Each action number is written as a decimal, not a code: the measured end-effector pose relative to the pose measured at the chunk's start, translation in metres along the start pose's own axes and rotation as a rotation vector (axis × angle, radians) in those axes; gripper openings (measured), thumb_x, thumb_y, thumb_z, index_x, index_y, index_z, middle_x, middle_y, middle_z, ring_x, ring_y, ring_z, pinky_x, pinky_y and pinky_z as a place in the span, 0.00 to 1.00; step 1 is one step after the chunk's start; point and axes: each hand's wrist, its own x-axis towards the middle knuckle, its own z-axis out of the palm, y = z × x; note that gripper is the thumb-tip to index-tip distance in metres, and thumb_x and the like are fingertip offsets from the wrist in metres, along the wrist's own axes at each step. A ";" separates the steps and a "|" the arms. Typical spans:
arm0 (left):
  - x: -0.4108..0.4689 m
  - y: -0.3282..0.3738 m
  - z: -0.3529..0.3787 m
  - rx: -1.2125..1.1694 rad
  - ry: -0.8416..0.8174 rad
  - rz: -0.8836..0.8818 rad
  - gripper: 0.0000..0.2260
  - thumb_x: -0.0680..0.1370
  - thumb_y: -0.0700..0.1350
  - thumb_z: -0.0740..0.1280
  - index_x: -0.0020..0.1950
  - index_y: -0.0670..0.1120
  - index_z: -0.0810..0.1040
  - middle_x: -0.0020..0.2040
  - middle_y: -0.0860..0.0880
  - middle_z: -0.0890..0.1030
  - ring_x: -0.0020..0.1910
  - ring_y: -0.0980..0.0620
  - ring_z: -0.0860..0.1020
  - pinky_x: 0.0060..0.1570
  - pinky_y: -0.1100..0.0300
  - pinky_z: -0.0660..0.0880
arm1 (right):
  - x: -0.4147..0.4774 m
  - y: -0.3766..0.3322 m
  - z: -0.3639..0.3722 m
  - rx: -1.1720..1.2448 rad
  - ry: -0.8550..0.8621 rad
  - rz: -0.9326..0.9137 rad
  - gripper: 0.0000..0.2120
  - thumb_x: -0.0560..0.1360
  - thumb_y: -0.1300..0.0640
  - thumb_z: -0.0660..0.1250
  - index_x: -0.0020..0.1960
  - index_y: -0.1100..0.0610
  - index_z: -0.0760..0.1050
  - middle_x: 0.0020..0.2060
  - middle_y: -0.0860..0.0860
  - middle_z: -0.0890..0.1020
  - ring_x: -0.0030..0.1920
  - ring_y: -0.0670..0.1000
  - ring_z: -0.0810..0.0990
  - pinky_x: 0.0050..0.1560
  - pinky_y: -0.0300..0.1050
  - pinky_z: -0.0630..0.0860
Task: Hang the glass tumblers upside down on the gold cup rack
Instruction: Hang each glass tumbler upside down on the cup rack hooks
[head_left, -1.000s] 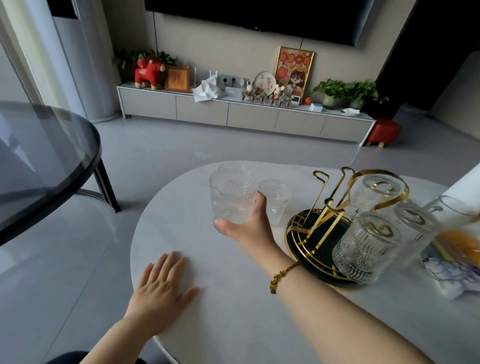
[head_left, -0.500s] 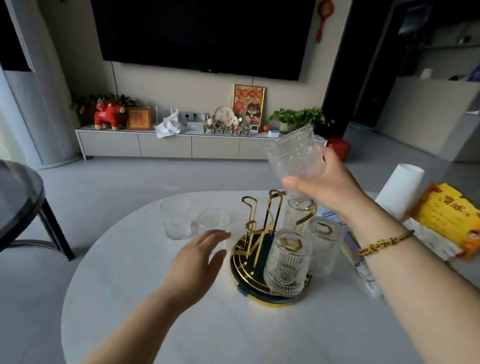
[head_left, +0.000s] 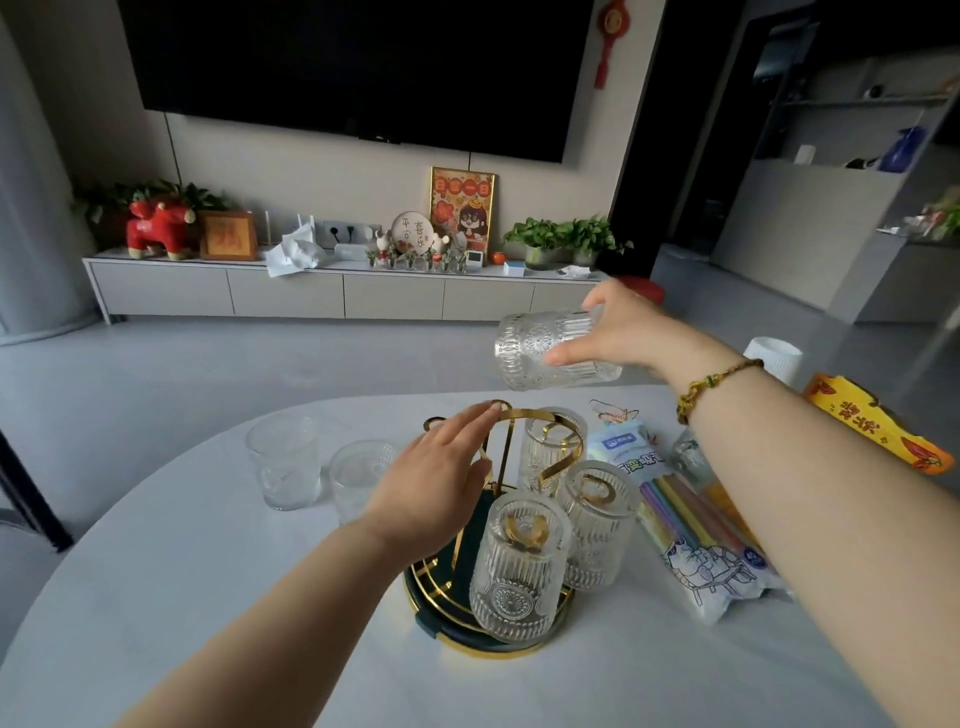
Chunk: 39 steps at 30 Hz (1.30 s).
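A: Above the rack (head_left: 488, 618), where is the tumbler?
B: The held tumbler (head_left: 550, 349) lies on its side in the air, over the rack's far edge. The right hand (head_left: 631, 332) has its fingers wrapped round it, thumb on the near side.
A: And the left hand?
B: The left hand (head_left: 441, 483) is open, fingers spread and holding nothing, its tips at the rack's top ring (head_left: 524, 415); I can't tell whether they touch it.
A: What hangs on the rack?
B: Three tumblers, upside down on gold hooks: a near one (head_left: 519, 566), one to its right (head_left: 597, 525), one behind (head_left: 550, 447).
A: Anything left to hang?
B: Two upright tumblers on the white surface (head_left: 208, 597), left of the rack: a far one (head_left: 284, 462) and a nearer one (head_left: 358, 473) partly behind the left hand.
A: On the right?
B: A straw pack (head_left: 696, 535) just beside the rack, and an orange packet (head_left: 872, 426) farther out
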 end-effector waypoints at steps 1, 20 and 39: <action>0.002 -0.001 0.001 0.005 -0.014 0.004 0.21 0.78 0.44 0.55 0.70 0.52 0.54 0.73 0.52 0.60 0.70 0.52 0.61 0.68 0.58 0.58 | 0.006 -0.001 0.002 -0.024 -0.020 -0.005 0.37 0.60 0.48 0.75 0.62 0.57 0.62 0.54 0.51 0.69 0.50 0.49 0.67 0.45 0.44 0.66; 0.007 -0.016 -0.001 -0.025 -0.120 0.016 0.23 0.77 0.39 0.55 0.69 0.55 0.56 0.73 0.58 0.58 0.65 0.53 0.67 0.62 0.59 0.66 | 0.057 -0.015 0.093 -0.442 -0.392 -0.076 0.33 0.67 0.51 0.69 0.65 0.58 0.57 0.58 0.57 0.72 0.61 0.57 0.62 0.48 0.48 0.66; 0.007 -0.020 0.003 -0.056 -0.116 0.025 0.25 0.76 0.37 0.54 0.69 0.57 0.54 0.73 0.58 0.58 0.67 0.54 0.66 0.62 0.60 0.66 | 0.069 0.005 0.110 -0.501 -0.516 -0.141 0.24 0.72 0.57 0.62 0.65 0.55 0.58 0.63 0.59 0.68 0.65 0.57 0.58 0.59 0.55 0.65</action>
